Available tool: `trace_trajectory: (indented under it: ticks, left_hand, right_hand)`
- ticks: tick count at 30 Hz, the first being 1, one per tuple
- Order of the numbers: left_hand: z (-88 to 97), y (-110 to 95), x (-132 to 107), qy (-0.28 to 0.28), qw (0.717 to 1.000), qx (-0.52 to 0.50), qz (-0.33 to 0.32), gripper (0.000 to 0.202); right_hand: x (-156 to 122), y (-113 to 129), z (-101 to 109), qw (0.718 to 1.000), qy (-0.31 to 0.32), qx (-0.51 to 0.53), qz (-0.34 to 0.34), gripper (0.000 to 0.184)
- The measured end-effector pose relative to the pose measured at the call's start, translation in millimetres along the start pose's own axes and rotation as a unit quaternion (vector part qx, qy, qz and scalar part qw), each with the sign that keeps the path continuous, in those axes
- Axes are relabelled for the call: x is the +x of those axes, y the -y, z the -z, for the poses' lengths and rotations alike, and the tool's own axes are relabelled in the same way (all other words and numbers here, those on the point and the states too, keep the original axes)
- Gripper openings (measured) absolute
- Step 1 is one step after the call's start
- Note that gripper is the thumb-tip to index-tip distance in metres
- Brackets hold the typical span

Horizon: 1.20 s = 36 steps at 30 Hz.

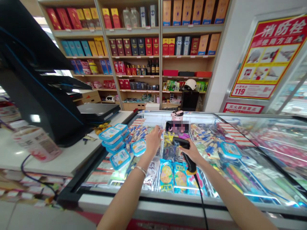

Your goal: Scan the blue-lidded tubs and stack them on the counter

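Note:
My right hand (190, 150) grips a black handheld barcode scanner (181, 142) with a yellow-tipped handle, its cable hanging down in front. To its left, my left hand (153, 139) hovers above the freezer's glass top, fingers loosely bent and apart, with nothing visible in them. Just left of that hand sits a blue-rimmed plastic tub (138, 147) with a white lid. Another such tub (120, 158) lies closer to me, and a stack of them (110, 135) stands behind it. One more tub (230, 150) rests to the right of the scanner.
Packaged ice creams (166, 175) lie inside the chest freezer (115, 198). On the left counter (79, 156) are a black monitor stand (50, 105) and a pink-and-white bottle (35, 143). Shelves (134, 31) of boxed goods line the back. A blurred pinkish item (177, 115) appears beyond the scanner.

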<state>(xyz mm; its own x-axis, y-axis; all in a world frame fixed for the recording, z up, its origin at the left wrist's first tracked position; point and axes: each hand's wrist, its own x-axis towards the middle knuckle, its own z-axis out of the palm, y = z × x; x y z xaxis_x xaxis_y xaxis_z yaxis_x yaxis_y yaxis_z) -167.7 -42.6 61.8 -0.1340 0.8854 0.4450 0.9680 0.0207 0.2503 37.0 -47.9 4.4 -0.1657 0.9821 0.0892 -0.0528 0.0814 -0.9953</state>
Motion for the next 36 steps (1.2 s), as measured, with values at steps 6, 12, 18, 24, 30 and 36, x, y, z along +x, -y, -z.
trace_trajectory:
  ticks: [6, 12, 18, 24, 30, 36]
  left_hand:
    - [-1.0, 0, -2, -0.023, 1.0, -0.01, -0.016, 0.041]
    - [-3.6, 0, -2, -0.031, 0.999, 0.004, -0.015, 0.038]
    - [-12.0, 5, -1, -0.039, 0.999, -0.013, -0.004, 0.035]
    - [-27.4, 3, -1, -0.075, 0.965, -0.247, -0.043, 0.022]
    - [-58.9, -59, -1, -0.014, 0.896, -0.436, -0.085, 0.009]
    - [-108.2, -151, -6, 0.007, 0.871, -0.462, -0.166, 0.004]
  right_hand:
    - [1, 1, 0, 1.0, -0.019, -0.007, -0.018, 0.051]
    - [2, 0, 1, 0.999, -0.024, 0.0, -0.027, 0.052]
    - [1, 4, -1, 0.999, -0.018, 0.032, -0.013, 0.054]
    - [6, 45, 28, 0.986, -0.116, 0.112, 0.039, 0.058]
    - [-1, 68, 147, 0.941, -0.252, 0.185, 0.125, 0.046]
    - [-36, 30, 235, 0.918, -0.306, 0.237, 0.084, 0.043]
